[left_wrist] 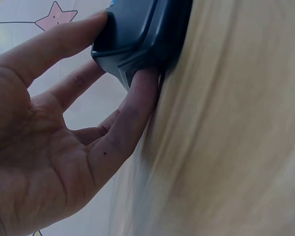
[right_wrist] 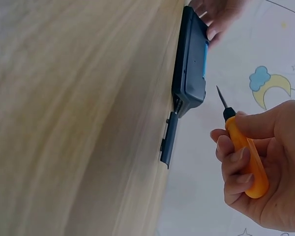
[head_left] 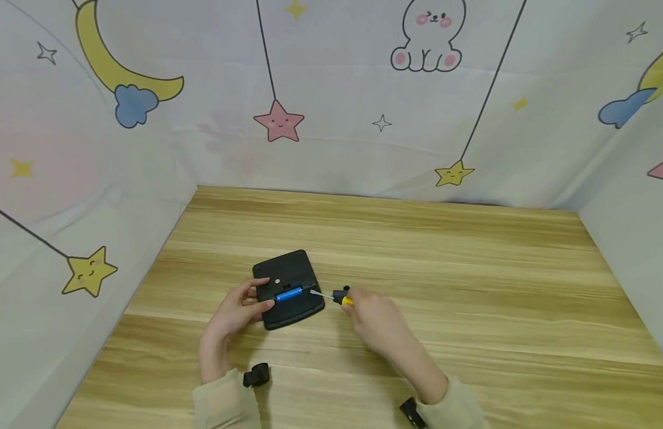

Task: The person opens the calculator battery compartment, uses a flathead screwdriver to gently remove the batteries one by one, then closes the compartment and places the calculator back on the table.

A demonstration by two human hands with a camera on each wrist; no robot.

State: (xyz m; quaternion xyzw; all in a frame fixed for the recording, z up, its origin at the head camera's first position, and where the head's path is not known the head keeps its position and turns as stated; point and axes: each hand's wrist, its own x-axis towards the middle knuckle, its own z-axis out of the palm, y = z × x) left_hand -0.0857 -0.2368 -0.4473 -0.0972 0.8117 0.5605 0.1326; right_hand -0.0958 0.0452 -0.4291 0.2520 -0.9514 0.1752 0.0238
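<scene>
A black squarish device [head_left: 289, 274] lies on the table with its battery compartment facing up. In that compartment sits a blue cylindrical battery [head_left: 289, 294]. My left hand [head_left: 239, 307] grips the device's left side; in the left wrist view one fingertip presses its upper face and another finger curls at its lower edge by the tabletop. My right hand [head_left: 376, 319] holds a screwdriver [right_wrist: 248, 157] with a yellow-orange handle and black collar. In the head view its metal tip overlaps the compartment's right end; the right wrist view shows a gap between tip and device.
A thin black piece with small tabs [right_wrist: 169, 140], like a battery cover, lies on the wood-grain table [head_left: 470, 286] beside the device. White cloth [head_left: 336, 161] printed with stars and moons hangs around the table's back and sides. Black straps [head_left: 257, 375] sit at both wrists.
</scene>
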